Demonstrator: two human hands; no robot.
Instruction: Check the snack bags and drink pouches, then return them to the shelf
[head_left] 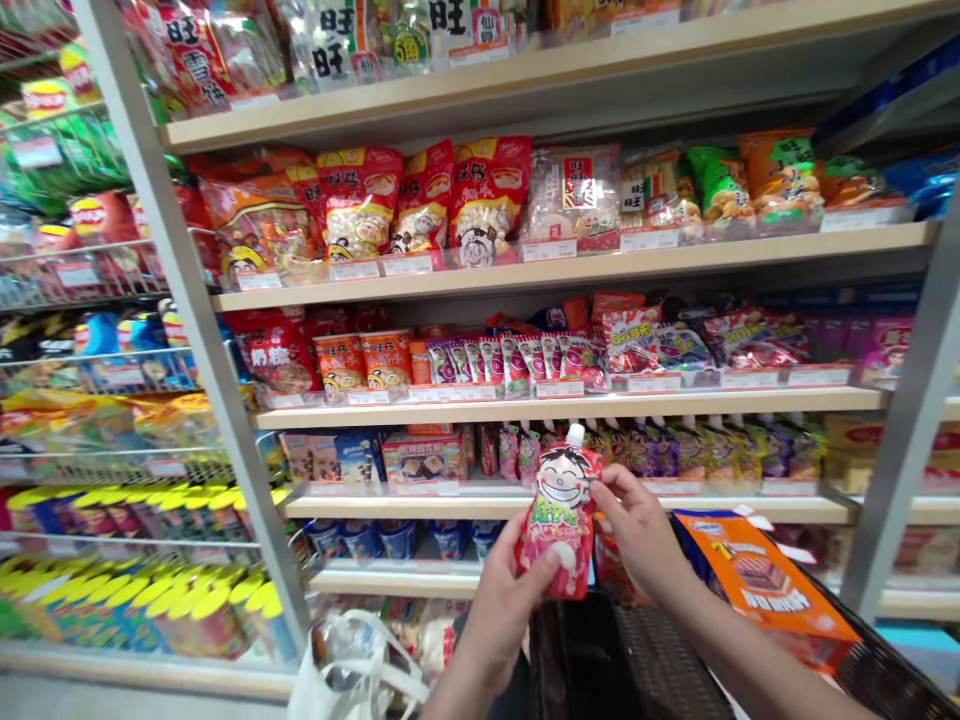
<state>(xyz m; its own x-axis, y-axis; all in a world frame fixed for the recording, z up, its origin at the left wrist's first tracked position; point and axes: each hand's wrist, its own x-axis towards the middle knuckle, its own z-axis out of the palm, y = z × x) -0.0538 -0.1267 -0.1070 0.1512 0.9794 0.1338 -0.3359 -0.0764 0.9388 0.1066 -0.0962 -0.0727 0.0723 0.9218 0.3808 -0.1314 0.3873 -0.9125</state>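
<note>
A red spouted drink pouch (561,515) with a cartoon face and a white cap is held upright in front of the shelves by both hands. My left hand (504,597) grips its lower left edge, thumb across the front. My right hand (639,530) pinches its upper right edge with fingers closed. The pouch hangs just above a black shopping basket (660,670).
An orange wafer pack (757,580) lies in the basket at right. Wooden shelves (570,408) full of snack bags and pouches stand straight ahead. Grey uprights (191,300) frame the bay. A white plastic bag (352,670) hangs at lower left.
</note>
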